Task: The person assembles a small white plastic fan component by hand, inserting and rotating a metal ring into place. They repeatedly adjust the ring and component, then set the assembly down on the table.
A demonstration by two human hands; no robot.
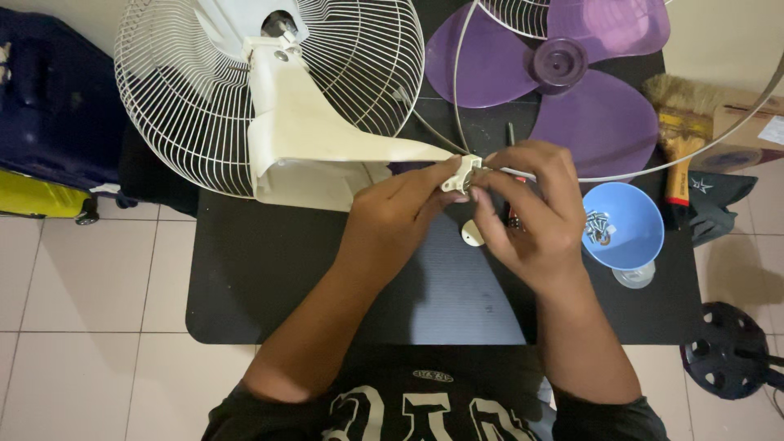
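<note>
Hands pinch clip (fingertips meeting).

A black mat lies on pale floor tiles beneath a cream wall.

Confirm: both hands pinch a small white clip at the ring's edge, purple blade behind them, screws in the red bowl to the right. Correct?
Not quite: the bowl holding the screws is light blue, not red, as the head view shows. The rest stands: left hand and right hand pinch the small white clip at the ring's edge, with the purple blade behind.
</note>
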